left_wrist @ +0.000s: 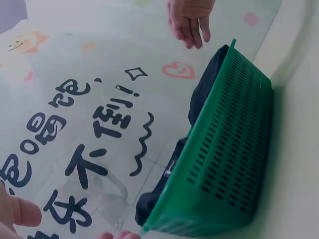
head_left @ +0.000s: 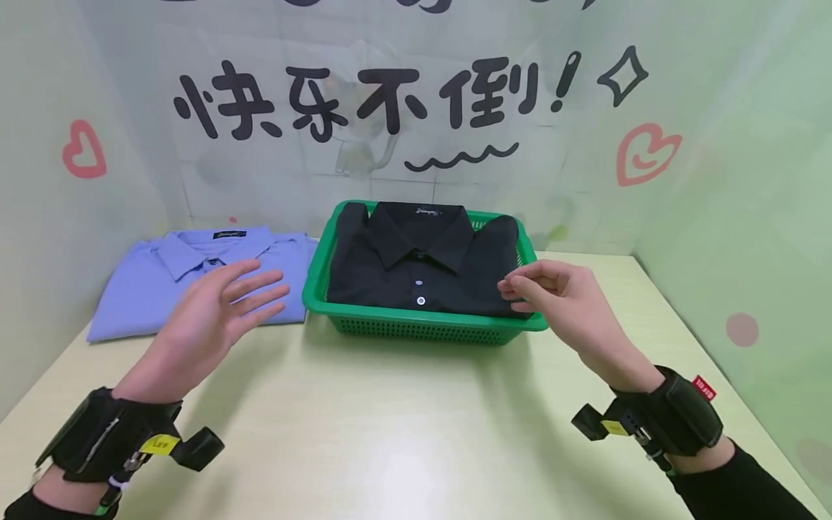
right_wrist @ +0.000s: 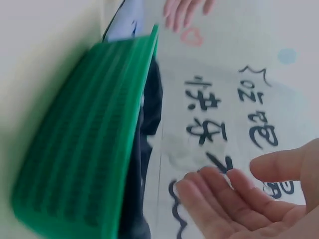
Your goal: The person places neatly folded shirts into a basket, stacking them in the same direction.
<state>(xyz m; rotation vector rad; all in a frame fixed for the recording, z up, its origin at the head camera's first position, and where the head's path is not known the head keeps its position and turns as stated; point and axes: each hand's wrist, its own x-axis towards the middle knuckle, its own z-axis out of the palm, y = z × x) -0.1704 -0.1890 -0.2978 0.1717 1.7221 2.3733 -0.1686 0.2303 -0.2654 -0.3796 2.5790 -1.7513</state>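
Note:
A folded black collared shirt [head_left: 429, 253] lies in a green plastic basket [head_left: 416, 321] near the back of the table. To its left sits a folded blue collared shirt [head_left: 195, 263], flat on the tabletop. My left hand [head_left: 221, 318] is raised in front of the blue shirt, fingers spread and holding nothing. Over the basket's front right corner hovers my right hand [head_left: 565, 303], its fingers loosely bent with nothing between them. In the right wrist view, that right hand [right_wrist: 249, 204] shows a gap between thumb and fingers, apart from the basket wall.
The pale wooden table [head_left: 403, 426] stretches in front of the basket. A printed curtain [head_left: 364, 94] with black lettering hangs behind, and a green side panel [head_left: 734, 217] borders the right edge. Each forearm wears a black wrist camera strap [head_left: 123, 433].

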